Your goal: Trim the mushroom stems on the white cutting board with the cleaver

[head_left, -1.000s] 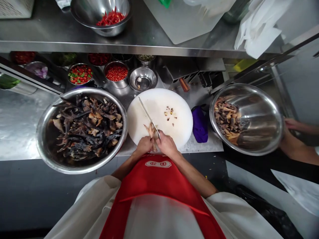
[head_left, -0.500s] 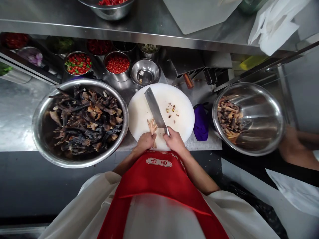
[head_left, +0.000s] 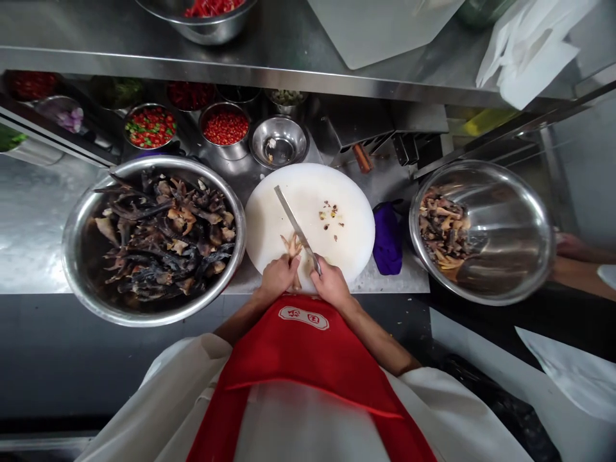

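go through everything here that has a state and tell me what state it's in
cleaver: gripped by right hand, blade on edge.
chicken foot: pinned on board by left hand.
left bowl: heaped.
right bowl: partly filled.

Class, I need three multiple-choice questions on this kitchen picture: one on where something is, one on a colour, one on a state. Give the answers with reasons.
1. Where does the purple cloth lie?
A. left of the big left bowl
B. between the white cutting board and the right bowl
C. on the top shelf

2. What colour is the apron?
A. red
B. green
C. black

3. How is the cleaver held?
A. lying flat, untouched
B. hanging on a hook
C. gripped by the right hand, edge down at the chicken foot

Answers: B, the cloth sits in that gap; A, the apron is plainly red; C, the left hand holds the foot on the board.
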`<act>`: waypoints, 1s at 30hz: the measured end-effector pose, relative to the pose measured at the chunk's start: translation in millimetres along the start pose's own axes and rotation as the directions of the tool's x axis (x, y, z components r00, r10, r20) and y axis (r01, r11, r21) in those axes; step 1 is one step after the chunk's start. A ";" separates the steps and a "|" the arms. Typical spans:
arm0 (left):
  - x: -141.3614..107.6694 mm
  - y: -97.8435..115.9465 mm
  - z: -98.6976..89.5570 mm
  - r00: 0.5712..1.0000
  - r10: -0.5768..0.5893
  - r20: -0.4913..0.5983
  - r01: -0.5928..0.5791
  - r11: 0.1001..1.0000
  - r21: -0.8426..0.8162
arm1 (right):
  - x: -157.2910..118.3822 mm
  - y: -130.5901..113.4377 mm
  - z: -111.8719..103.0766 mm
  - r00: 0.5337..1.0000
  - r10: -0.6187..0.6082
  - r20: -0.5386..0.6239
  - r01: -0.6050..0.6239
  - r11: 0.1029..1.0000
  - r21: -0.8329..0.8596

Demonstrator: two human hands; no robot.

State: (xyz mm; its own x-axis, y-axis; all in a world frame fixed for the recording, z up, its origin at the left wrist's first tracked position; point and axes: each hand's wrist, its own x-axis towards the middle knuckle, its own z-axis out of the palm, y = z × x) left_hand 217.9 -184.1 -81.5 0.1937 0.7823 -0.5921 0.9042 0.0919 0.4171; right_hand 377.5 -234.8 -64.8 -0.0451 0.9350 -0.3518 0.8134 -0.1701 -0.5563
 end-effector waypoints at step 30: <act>22.7 -1.9 35.2 0.837 0.142 -0.528 -0.193 0.980 -0.042 | 10.8 -16.6 -14.2 0.992 0.069 0.106 -0.047 0.979 -0.197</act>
State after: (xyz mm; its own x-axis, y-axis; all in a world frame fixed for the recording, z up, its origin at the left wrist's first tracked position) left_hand 233.9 -188.2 -120.0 0.0900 0.9933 -0.0725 0.8330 -0.0351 0.5522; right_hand 371.8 -217.4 -48.6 -0.0504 0.8827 -0.4672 0.9127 -0.1492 -0.3804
